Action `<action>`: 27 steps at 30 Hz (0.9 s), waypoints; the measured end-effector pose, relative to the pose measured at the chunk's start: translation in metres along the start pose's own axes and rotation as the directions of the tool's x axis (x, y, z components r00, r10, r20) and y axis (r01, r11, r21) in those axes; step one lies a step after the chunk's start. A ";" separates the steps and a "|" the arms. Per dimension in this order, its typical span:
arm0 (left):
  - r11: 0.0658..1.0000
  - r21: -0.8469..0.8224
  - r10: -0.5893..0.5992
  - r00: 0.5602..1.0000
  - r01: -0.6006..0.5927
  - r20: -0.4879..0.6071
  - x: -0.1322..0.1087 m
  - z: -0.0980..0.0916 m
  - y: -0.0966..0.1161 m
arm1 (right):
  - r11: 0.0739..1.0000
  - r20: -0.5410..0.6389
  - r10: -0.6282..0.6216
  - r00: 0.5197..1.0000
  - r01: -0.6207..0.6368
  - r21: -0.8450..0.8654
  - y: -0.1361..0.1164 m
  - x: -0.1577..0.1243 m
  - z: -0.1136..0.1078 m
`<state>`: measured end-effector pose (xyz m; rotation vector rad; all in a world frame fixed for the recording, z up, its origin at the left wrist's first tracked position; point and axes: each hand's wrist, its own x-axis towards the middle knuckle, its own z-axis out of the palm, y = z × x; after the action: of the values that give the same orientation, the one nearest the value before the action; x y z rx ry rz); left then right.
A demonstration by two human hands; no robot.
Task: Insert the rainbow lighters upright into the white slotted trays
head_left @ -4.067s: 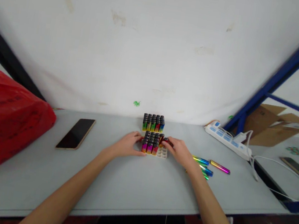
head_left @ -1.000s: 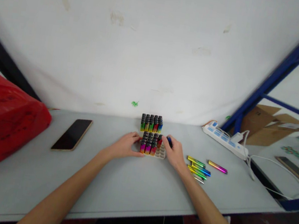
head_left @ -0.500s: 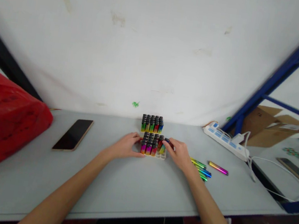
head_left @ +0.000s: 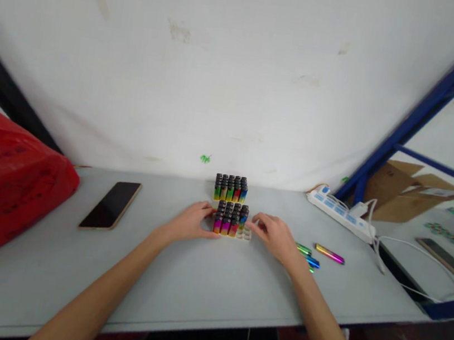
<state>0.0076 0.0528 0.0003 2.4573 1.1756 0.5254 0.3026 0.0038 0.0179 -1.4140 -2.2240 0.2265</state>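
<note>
A clear tray [head_left: 245, 235] stands in front of me with several upright lighters [head_left: 225, 225] in it, black-topped and brightly coloured. Several slots at its front right hold no lighter. My left hand [head_left: 192, 223] grips the tray's left side, thumb by the front corner and fingers farther back. Just right of the tray is my right hand [head_left: 271, 232], thumb and index finger apart around no lighter, close to a blue and yellow lighter [head_left: 242, 223] standing in the right column.
Behind stands another block of lighters [head_left: 230, 193] by the wall. Loose lighters [head_left: 312, 262] lie beside my right forearm, with a pink-yellow one [head_left: 329, 253] farther right. A phone [head_left: 111, 205], a red bag [head_left: 8, 190] and a power strip [head_left: 342, 214] are also on the table.
The lighter in my right hand has gone upright into the tray's right column, and the hand has let go and drawn slightly right. My left hand stays in place.
</note>
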 end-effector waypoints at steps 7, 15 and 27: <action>1.000 -0.005 -0.008 1.000 0.007 -0.012 0.000 0.001 -0.001 | 0.961 -0.266 0.114 0.957 -0.173 -0.214 0.067 -0.081 -0.036; 1.000 -0.021 0.014 1.000 -0.015 -0.025 0.001 0.000 -0.002 | 0.837 -0.107 0.345 0.933 -0.357 -0.414 0.089 -0.129 -0.007; 1.000 0.005 -0.003 1.000 0.003 -0.031 0.001 0.001 -0.003 | 0.987 -0.156 0.055 0.986 -0.078 -0.143 0.063 -0.048 0.026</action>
<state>0.0069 0.0546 -0.0020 2.4596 1.1937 0.5623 0.3568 -0.0079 -0.0444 -1.5316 -2.1079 -0.0249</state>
